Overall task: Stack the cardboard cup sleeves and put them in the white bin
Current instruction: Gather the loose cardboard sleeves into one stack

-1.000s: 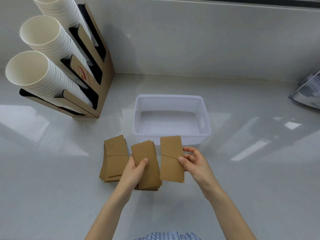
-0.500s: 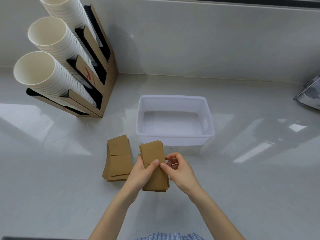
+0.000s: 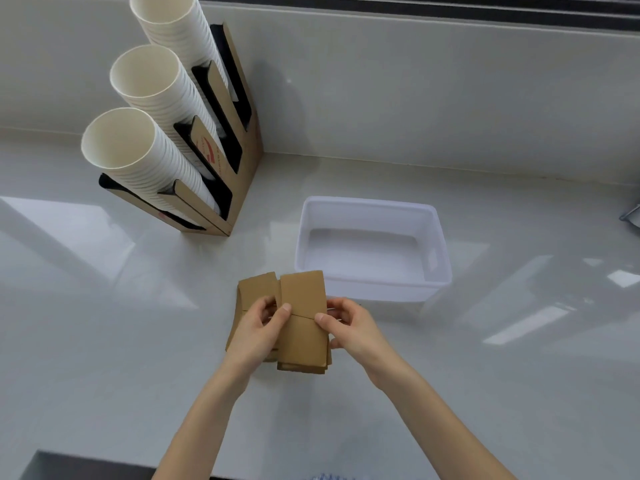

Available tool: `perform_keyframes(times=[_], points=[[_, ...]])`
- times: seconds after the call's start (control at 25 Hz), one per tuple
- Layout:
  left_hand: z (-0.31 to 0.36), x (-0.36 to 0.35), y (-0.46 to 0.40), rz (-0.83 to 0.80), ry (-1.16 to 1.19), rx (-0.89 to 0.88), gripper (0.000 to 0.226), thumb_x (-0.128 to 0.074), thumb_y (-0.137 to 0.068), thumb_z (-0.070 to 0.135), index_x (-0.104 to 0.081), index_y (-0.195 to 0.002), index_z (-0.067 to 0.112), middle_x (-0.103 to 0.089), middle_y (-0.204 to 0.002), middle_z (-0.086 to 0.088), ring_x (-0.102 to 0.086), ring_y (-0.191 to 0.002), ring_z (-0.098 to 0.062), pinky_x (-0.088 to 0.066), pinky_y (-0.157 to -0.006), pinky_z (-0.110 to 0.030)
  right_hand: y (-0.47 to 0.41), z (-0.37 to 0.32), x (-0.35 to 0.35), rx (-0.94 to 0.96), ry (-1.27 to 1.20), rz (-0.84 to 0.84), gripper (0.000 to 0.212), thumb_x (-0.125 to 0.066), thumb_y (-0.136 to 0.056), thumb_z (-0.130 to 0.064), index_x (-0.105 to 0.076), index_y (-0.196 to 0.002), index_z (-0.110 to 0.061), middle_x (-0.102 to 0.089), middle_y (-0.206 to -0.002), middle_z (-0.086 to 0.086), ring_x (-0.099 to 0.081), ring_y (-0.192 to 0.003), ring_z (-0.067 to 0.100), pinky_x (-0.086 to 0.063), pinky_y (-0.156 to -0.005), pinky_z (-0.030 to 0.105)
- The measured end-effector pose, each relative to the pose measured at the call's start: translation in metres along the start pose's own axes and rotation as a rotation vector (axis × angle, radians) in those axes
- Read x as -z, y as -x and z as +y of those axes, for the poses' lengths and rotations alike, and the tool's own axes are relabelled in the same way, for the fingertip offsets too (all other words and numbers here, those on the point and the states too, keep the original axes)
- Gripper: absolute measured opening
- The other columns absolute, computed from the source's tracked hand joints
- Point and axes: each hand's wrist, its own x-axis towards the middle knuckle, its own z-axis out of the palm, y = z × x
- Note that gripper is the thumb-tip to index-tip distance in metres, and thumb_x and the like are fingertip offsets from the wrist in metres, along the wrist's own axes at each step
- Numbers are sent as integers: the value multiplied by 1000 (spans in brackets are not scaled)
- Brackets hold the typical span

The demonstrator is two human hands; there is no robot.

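A stack of brown cardboard cup sleeves point(image 3: 302, 327) is held just above the counter, in front of the white bin point(image 3: 372, 287). My left hand point(image 3: 258, 332) grips its left edge with the thumb on top. My right hand point(image 3: 349, 325) grips its right edge. A second pile of sleeves point(image 3: 258, 289) lies on the counter to the left, partly hidden behind my left hand and the held stack. The white bin stands behind the sleeves with nothing visible inside it.
A cardboard cup holder point(image 3: 221, 161) with three tilted columns of white paper cups point(image 3: 142, 157) stands at the back left against the wall. A grey object point(image 3: 632, 216) pokes in at the right edge. A dark edge point(image 3: 86, 467) shows at the bottom left.
My right hand laid the sleeve it held onto the middle stack, and both hands now grip that stack together, shifted close against the left pile.
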Motion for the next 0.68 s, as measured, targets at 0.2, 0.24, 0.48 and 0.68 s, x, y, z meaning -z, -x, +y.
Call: perform_keyframes(times=[0.2, 0.24, 0.48, 0.68], points=[[-3, 22, -9, 180, -36, -49, 23, -50, -89, 22, -54, -112, 17, -59, -103, -4, -57, -89, -18, -46, -71, -26, -20, -15, -27, -3, 117, -45, 34, -56, -87, -21, -49, -119, -12, -53, -88, -5, -53, -71, 4, -47, -53, 10], [-4, 24, -12, 214, -58, -48, 27, -50, -89, 21, -54, -115, 13, -59, -104, -6, -56, -91, -21, -46, -76, -30, -23, -16, -32, -13, 130, -51, 34, -56, -87, -21, -49, -120, -11, -53, -89, -2, -52, -69, 4, -47, -51, 9], [-16, 33, -28, 344, -222, -36, 34, -48, -90, 22, -53, -120, 8, -59, -116, -16, -54, -95, -26, -43, -81, -34, -44, -12, -52, -5, 291, 8, 34, -58, -85, -24, -52, -117, -12, -52, -79, -4, -54, -73, 12, -52, -73, 30], [-28, 39, -36, 365, -287, -11, 34, -50, -88, 24, -56, -118, 7, -54, -120, -19, -51, -103, -31, -46, -89, -40, -50, -9, -60, 13, 365, 43, 36, -59, -85, -24, -53, -117, -11, -55, -94, 0, -51, -85, 14, -42, -74, 26]])
